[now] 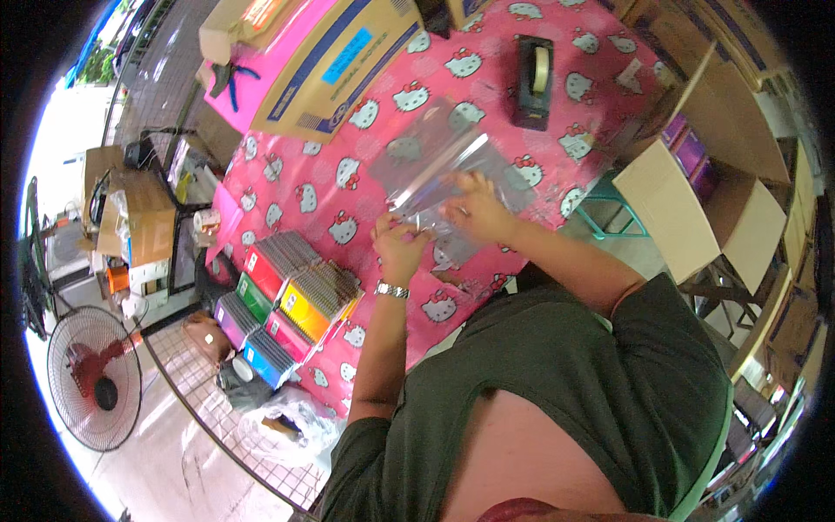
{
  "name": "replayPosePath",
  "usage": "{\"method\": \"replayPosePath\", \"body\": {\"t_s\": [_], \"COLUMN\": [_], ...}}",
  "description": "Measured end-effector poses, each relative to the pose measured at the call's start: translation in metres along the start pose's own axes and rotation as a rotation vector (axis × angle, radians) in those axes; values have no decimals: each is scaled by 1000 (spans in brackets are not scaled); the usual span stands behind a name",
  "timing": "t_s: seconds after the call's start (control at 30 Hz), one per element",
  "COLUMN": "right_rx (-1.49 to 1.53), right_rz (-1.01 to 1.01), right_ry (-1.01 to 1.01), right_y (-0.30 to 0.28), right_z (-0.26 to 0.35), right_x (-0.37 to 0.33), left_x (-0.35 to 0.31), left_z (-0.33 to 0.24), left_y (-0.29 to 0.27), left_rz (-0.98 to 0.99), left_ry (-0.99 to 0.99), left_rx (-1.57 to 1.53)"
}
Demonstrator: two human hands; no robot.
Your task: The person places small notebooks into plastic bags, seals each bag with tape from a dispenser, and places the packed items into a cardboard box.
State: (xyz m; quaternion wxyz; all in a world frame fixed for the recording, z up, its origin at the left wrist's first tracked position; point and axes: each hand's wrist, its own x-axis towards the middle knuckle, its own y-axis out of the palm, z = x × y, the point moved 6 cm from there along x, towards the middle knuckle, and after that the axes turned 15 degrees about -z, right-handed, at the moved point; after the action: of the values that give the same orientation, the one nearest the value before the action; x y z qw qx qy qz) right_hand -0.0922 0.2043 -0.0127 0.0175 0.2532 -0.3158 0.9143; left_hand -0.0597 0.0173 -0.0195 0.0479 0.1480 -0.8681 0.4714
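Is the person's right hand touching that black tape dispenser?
Apart: the head view shows pink cat-print tablecloth between the right hand and the black tape dispenser.

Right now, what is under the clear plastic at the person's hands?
Under the clear plastic, the pink cat-print table cover shows through. Whatever lies directly beneath the left hand and right hand is covered and cannot be seen.

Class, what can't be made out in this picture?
All in the head view:
Layers of the clear plastic at the left hand: too small, glary.
Lower parts of the purple packages: hidden by the carton flap.
Part of the blue-labelled carton: cut off by the upper edge.
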Motion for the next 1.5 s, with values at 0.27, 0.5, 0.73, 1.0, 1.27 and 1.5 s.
{"method": "replayPosePath", "body": {"t_s": [0.27,0.5,0.73,1.0,1.27,1.5], "right_rx": [86,770,1326,44,227,303], "right_rz": [-499,-774,-341,1287,974,519], "right_ry": [1074,1083,1349,-303,21,170], "right_y": [-105,-70,-8,117,125,10], "right_z": [-247,-214,-210,21,-117,-34], "right_x": [34,20,-17,88,23,17], "left_x": [28,24,-3,-1,2,3], "left_z": [-26,7,30,23,-3,14], "left_y": [9,16,37,32,25,23], "left_rz": [239,256,198,284,219,24], "left_ry": [27,-59,-390,-585,-235,-363], "left_rx": [28,-360,-723,-805,-626,-791]}}
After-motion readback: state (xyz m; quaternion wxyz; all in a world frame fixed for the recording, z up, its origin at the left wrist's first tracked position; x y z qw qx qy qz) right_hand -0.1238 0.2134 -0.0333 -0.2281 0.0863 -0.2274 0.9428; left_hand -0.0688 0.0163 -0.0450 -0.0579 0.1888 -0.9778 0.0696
